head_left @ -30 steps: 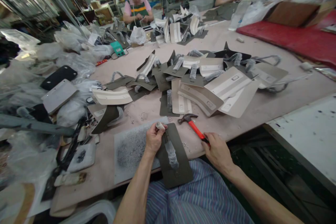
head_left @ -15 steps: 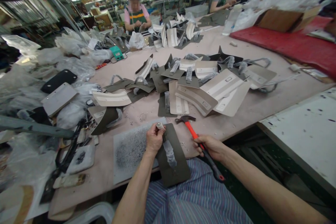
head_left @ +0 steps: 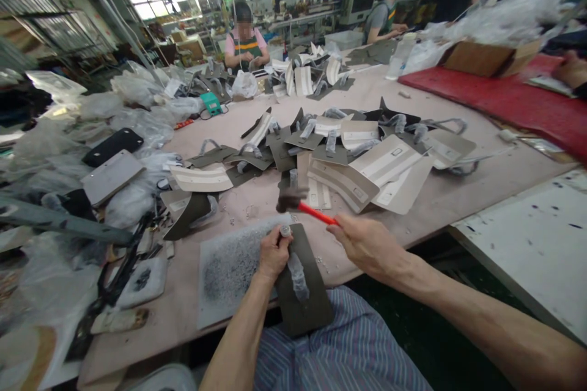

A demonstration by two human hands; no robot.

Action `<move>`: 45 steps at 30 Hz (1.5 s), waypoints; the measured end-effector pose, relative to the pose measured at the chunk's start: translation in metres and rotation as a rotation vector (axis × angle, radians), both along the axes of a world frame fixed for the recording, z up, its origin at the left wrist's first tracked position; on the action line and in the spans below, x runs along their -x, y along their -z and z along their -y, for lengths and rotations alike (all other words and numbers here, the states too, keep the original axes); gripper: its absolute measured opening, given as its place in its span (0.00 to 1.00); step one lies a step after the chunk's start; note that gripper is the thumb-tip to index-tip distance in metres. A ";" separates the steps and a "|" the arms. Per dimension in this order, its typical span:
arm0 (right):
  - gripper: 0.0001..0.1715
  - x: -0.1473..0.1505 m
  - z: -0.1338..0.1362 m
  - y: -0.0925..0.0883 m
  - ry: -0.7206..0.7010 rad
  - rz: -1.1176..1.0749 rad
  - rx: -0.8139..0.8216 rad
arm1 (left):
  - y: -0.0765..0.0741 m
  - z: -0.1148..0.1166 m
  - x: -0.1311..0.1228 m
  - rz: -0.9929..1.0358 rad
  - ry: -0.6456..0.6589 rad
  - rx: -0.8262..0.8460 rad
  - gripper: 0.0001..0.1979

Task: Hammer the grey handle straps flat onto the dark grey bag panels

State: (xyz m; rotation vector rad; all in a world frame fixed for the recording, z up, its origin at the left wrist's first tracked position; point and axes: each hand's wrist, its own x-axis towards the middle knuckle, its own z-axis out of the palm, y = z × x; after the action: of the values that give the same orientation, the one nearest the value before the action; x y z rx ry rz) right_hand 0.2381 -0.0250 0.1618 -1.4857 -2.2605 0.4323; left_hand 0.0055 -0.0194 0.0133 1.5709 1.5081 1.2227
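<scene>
My left hand [head_left: 274,252] is closed around a small metal punch [head_left: 285,231], held upright on a dark olive leather panel [head_left: 305,293] at the table's near edge. A plastic-wrapped strap [head_left: 297,272] lies on that panel. My right hand [head_left: 367,244] grips the red handle of a hammer [head_left: 305,208], whose dark head hangs blurred in the air just above the punch. Under the panel's left side lies a grey, pitted pad [head_left: 229,266].
Many olive and beige leather panels [head_left: 362,165] with wrapped straps cover the pink table [head_left: 458,189]. Plastic bags [head_left: 132,91] and dark pieces pile up at left. A red sheet [head_left: 504,98] lies far right, a white table [head_left: 541,232] near right. Other people work at the far end.
My right hand has picked the hammer up off the table and swung its head up and left, over the punch. My left hand has stayed on the punch.
</scene>
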 end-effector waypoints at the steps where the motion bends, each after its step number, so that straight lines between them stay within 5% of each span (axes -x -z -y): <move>1: 0.18 0.001 -0.001 -0.008 0.063 -0.095 -0.081 | 0.000 0.000 0.000 0.005 0.004 -0.004 0.07; 4: 0.22 0.008 0.004 -0.011 0.259 -0.314 -0.247 | -0.002 0.000 0.000 0.031 0.004 -0.009 0.08; 10: 0.17 -0.003 0.015 0.039 0.017 0.091 0.085 | 0.002 -0.001 0.001 0.073 0.010 0.022 0.09; 14: 0.17 -0.028 0.000 0.054 0.108 0.178 0.241 | 0.005 -0.001 0.001 0.087 -0.006 0.014 0.08; 18: 0.20 -0.038 -0.009 0.089 0.171 0.113 0.401 | 0.003 0.000 0.000 0.131 -0.020 0.029 0.10; 21: 0.18 -0.029 -0.005 0.112 0.181 0.168 0.306 | 0.001 0.001 0.000 0.123 -0.036 0.027 0.09; 23: 0.23 -0.015 0.001 0.113 0.078 0.142 0.077 | 0.000 0.001 0.000 0.118 -0.049 0.029 0.09; 26: 0.30 0.013 0.010 0.095 -0.348 0.091 -0.163 | 0.001 0.000 0.000 0.134 -0.069 0.043 0.08; 29: 0.21 0.041 0.015 0.076 -0.705 0.177 -0.153 | 0.002 -0.004 -0.004 0.240 -0.134 0.094 0.12; 32: 0.10 0.065 0.017 0.069 -0.787 0.289 -0.163 | 0.001 -0.010 -0.008 0.433 -0.237 0.150 0.16; 35: 0.08 0.082 0.017 0.068 -0.705 0.348 -0.212 | -0.012 -0.017 -0.002 0.647 -0.439 0.149 0.18; 38: 0.07 0.088 0.014 0.064 -0.408 0.378 -0.208 | -0.045 -0.019 0.016 0.730 -0.568 -0.001 0.19; 42: 0.10 0.082 0.005 0.062 -0.050 0.311 0.000 | -0.086 -0.014 0.038 0.601 -0.493 -0.220 0.19; 45: 0.16 0.080 0.004 0.072 0.042 0.174 0.150 | -0.081 -0.010 0.034 0.527 -0.411 -0.140 0.17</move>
State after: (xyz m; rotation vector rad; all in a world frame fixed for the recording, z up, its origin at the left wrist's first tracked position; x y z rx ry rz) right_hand 0.1584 -0.0286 0.0901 -1.7031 -2.3697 0.4863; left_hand -0.0281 -0.0096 0.0941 0.9199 1.4416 1.8333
